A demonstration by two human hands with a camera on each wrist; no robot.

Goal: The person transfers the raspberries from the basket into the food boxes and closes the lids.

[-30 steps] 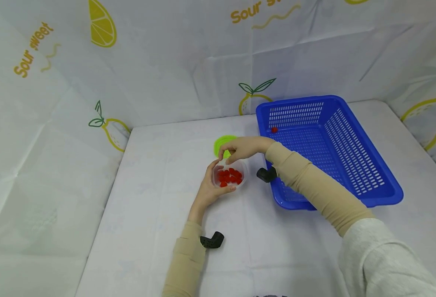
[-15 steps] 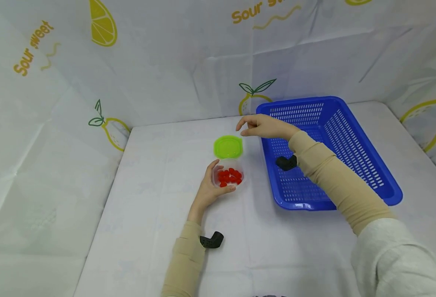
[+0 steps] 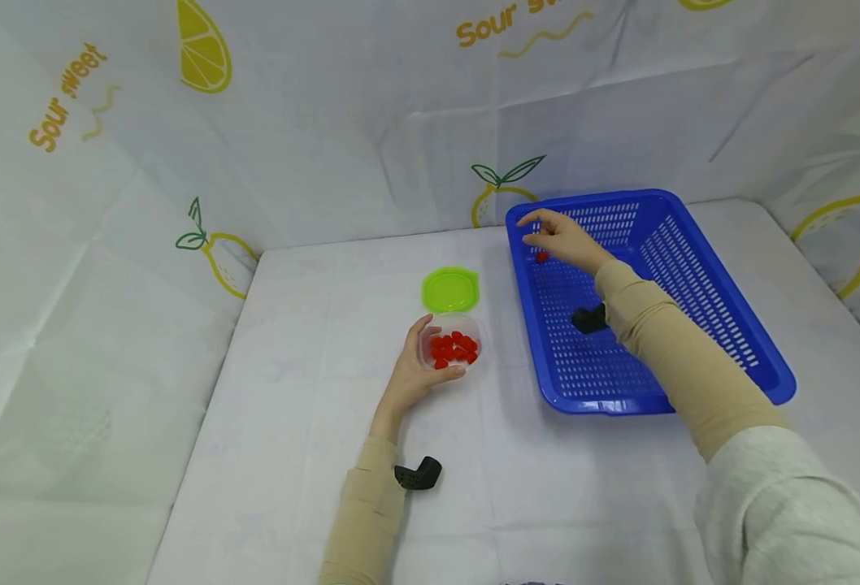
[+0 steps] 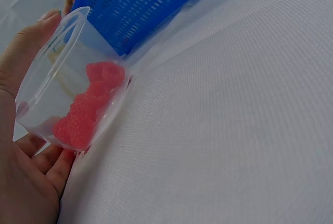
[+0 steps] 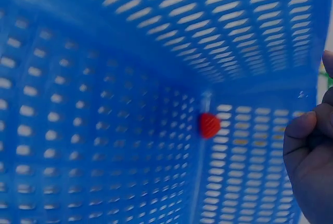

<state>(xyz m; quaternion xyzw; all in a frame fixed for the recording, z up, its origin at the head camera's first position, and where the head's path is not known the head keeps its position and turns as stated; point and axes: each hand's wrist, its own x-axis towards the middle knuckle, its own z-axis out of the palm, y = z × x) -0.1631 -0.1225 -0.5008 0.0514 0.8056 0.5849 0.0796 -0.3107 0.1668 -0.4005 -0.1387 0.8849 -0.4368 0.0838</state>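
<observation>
My left hand (image 3: 410, 375) holds a clear plastic tub (image 4: 78, 41), thumb on one side and fingers round the other. Several red raspberries (image 4: 83, 112) lie inside, against the bottom. Over the far left corner of the blue basket (image 3: 623, 357) is my right hand (image 3: 565, 241), fingers loosely bent, thumb and index finger apart, nothing seen between them. One raspberry (image 5: 209, 125) rests in that corner of the basket, just below the right fingertips in the head view. In the right wrist view, part of the right hand is cut off by the frame edge.
A bright green lid (image 3: 450, 290) lies on the white-covered table (image 3: 313, 390), just beyond the tub. The basket has raised, slotted walls and stands on the right side. A white lemon-print cloth (image 3: 342, 122) hangs behind the table.
My right hand has moved from above the tub, past the green lid, to the right and away from me, over the basket's far left corner. The left hand and tub have stayed put.
</observation>
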